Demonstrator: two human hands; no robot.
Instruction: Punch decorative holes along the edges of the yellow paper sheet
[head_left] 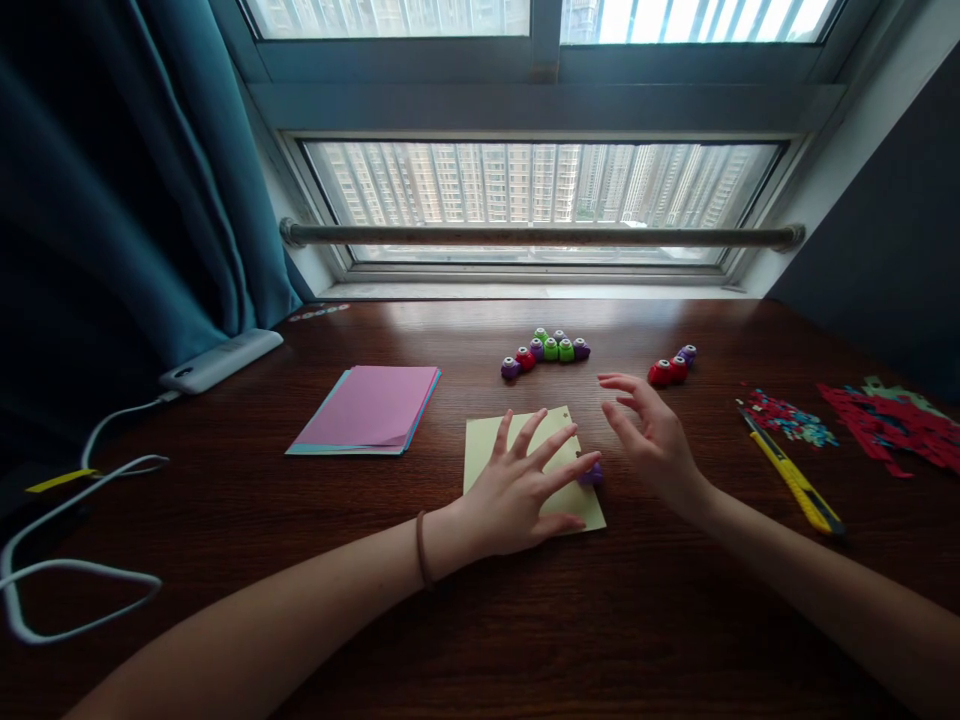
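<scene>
My left hand [517, 490] lies spread on a pale yellow sheet of paper [478, 450], palm down, with a brown band [424, 550] round the wrist. At the sheet's right edge, partly hidden by my left fingers, is a small purple craft punch [592, 474]. To the right, my right hand [654, 435] is raised a little off the table, its fingers apart and bent, with nothing in them. A tiny dark mark shows near the sheet's top right corner.
Behind the hands are a row of purple, red and green punches [550, 349] and a smaller group [667, 371]. Stacked coloured paper [367, 405] lies left. At right are a yellow utility knife [796, 480], paper confetti [791, 415] and red paper strips [892, 425]. A white power strip [223, 360] trails a cable.
</scene>
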